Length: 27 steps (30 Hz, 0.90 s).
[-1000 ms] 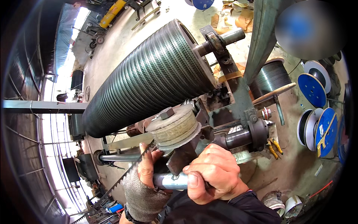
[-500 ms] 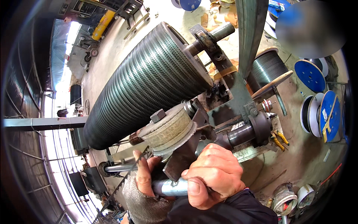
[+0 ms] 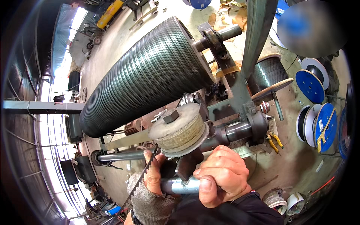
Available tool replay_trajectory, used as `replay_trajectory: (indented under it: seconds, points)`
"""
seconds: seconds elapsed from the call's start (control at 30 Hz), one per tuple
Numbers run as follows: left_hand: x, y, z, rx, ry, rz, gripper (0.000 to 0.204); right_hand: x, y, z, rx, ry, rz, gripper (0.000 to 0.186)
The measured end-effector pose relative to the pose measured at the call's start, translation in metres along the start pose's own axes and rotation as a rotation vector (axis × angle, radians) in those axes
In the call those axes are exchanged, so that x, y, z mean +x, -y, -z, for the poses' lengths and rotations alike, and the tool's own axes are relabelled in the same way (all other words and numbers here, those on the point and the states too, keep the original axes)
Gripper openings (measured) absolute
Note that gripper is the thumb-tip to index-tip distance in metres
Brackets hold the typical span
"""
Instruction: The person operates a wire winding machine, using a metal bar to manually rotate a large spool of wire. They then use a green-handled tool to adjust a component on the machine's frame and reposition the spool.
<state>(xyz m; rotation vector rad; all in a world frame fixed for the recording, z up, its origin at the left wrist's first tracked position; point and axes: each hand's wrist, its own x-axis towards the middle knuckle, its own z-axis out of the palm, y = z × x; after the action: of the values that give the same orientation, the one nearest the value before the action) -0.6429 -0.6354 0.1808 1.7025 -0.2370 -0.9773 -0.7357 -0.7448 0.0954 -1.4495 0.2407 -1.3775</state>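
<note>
My right hand [image 3: 223, 174] is wrapped round a short grey metal pipe handle [image 3: 191, 185]. At the pipe's left end my left hand [image 3: 153, 174], in a grey knit fingerless glove [image 3: 152, 202], closes round it with thumb raised; some fingers are hidden behind. A thin twisted wire strand [image 3: 141, 178] passes in front of the left hand up to a pale, worn guide roller [image 3: 179, 129] with a hex bolt on top. The roller sits just above the handle, joined to it by a dark metal plate [image 3: 188, 165]. Beyond it lies a large drum of wire rope [image 3: 146, 73].
A steel shaft [image 3: 122, 156] runs leftward below the drum. Upright stands a steel post [image 3: 260, 37], with a smaller cable spool [image 3: 267, 75] behind. Blue-flanged reels [image 3: 325, 125], yellow-handled pliers [image 3: 275, 140] and buckets [image 3: 275, 200] stand or lie at right.
The handle, both hands and the roller have shifted a little to the right in view. The strand now crosses in front of my left fingers. Both hands keep their hold.
</note>
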Motion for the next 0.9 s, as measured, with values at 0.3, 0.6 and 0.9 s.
replay_trajectory:
  seconds: [0.3,0.6,0.9]
  points:
    - [-0.009,0.002,-0.006,0.27,-0.058,-0.178,0.068,-0.003,0.0,-0.001,-0.01,-0.052,0.046,0.007]
    - [-0.006,0.026,0.027,0.786,0.001,-0.613,0.081,-0.004,-0.002,0.0,-0.018,-0.072,0.075,0.012]
    - [0.001,0.009,0.024,1.111,0.008,-0.669,0.106,0.004,-0.015,-0.008,-0.02,-0.11,0.093,0.012]
